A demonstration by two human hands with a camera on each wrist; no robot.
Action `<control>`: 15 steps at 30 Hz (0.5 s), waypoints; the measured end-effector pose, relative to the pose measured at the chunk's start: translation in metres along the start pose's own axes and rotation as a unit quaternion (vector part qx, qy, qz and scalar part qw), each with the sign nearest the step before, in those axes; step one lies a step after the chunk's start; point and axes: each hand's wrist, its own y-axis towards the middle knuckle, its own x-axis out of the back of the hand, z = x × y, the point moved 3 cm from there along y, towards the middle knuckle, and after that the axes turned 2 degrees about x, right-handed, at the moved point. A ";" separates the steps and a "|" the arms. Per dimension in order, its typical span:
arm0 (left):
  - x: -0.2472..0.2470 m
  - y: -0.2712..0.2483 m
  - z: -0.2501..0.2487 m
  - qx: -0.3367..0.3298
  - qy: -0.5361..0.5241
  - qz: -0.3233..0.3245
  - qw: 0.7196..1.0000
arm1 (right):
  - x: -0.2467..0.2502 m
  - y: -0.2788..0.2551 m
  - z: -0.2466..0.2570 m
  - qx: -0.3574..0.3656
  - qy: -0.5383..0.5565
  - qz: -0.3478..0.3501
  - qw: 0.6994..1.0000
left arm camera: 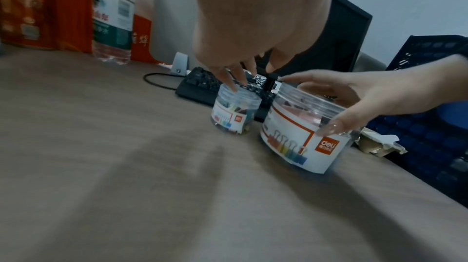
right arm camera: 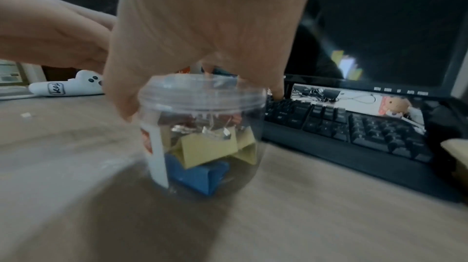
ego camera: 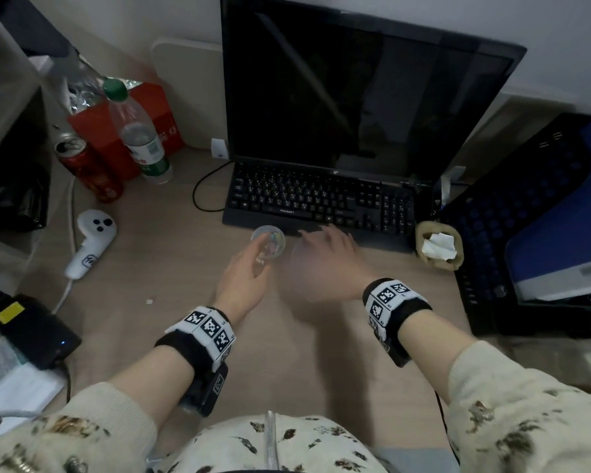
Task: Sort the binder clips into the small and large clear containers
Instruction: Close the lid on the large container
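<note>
My right hand (left arm camera: 375,94) is gripping the large jar (left arm camera: 303,128) round its lid; my left hand (left arm camera: 243,26) is pinching the small jar (left arm camera: 234,114) at its rim on the desk (left arm camera: 126,166).

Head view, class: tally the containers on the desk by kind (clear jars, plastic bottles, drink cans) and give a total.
Clear jars: 2 (small clear jar, large clear jar)
Plastic bottle: 1
Drink can: 1
Total: 4
</note>
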 end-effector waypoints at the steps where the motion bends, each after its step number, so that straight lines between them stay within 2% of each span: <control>1: -0.001 0.006 -0.006 -0.015 0.037 0.003 0.999 | -0.004 0.001 0.001 0.006 -0.017 -0.005 1.000; 4: -0.009 0.024 -0.023 -0.021 0.109 0.026 0.993 | -0.010 0.003 0.004 0.024 -0.080 -0.045 0.995; 9: -0.021 0.049 -0.020 -0.005 0.221 0.101 0.970 | -0.015 0.006 0.006 0.043 -0.136 -0.048 0.989; 12: -0.023 0.050 -0.009 0.028 0.247 0.157 0.956 | -0.013 0.005 0.006 0.047 -0.136 -0.051 0.988; 15: -0.026 0.047 -0.004 0.026 0.244 0.171 0.954 | -0.012 0.006 0.005 0.048 -0.121 -0.046 0.990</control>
